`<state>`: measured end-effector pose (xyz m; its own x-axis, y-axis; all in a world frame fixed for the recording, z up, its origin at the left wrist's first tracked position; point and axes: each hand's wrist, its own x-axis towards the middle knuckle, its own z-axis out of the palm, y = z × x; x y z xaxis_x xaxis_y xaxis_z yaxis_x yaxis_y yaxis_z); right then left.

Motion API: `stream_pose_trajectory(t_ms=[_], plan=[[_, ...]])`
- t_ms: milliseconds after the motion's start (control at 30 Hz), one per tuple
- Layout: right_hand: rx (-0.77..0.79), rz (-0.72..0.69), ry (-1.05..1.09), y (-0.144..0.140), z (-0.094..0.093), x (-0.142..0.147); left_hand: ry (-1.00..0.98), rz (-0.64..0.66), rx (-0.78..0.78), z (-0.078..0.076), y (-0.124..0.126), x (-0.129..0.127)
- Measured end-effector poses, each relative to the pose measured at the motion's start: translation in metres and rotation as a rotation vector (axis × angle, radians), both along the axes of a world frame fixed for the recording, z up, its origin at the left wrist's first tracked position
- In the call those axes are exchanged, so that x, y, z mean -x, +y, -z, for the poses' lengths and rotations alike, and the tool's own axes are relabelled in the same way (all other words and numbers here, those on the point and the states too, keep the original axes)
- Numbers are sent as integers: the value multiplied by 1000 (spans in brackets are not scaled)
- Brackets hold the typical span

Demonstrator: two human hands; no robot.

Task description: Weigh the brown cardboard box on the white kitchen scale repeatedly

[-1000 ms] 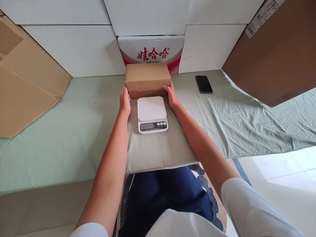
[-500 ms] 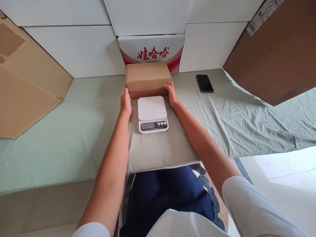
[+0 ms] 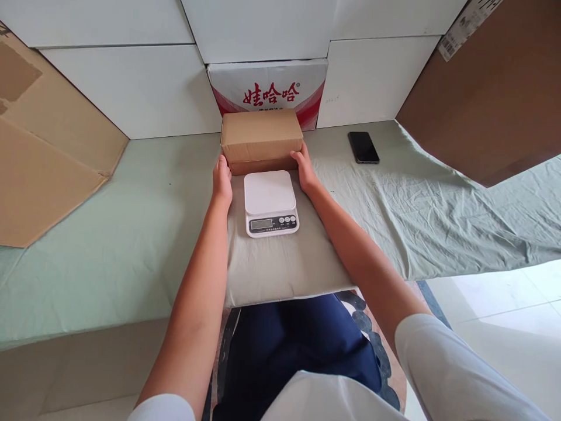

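A closed brown cardboard box (image 3: pixel 263 140) is held from both sides by my hands, just behind the scale. My left hand (image 3: pixel 222 180) grips its left end, with the fingers partly hidden. On the opposite end my right hand (image 3: pixel 305 166) is closed, its thumb on the front face. Between my wrists a white digital kitchen scale (image 3: pixel 270 196) lies on the cloth, its platform bare. The scale's display and round buttons face me. I cannot tell whether the box's underside rests on the cloth.
A green cloth (image 3: pixel 144 234) covers the table. Behind the box stands a white and red printed carton (image 3: pixel 267 82). A black phone (image 3: pixel 363 147) lies at the right. Large cardboard panels flank the table, one on the left (image 3: pixel 52 152) and one on the right (image 3: pixel 491 99).
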<state>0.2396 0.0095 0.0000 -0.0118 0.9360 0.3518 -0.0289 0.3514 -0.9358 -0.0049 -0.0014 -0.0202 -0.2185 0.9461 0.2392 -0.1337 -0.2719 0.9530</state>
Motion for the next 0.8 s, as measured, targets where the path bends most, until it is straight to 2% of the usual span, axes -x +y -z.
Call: stream_pose_trajectory(t_ms=[300, 600, 800], plan=[[-1, 30, -31, -3, -3, -1, -19, 19, 0, -2, -1, 2], [39, 11, 37, 6, 5, -3, -5, 21, 4, 0, 1, 3], [-28, 26, -32, 4, 6, -2, -11, -1, 47, 5, 5, 4]])
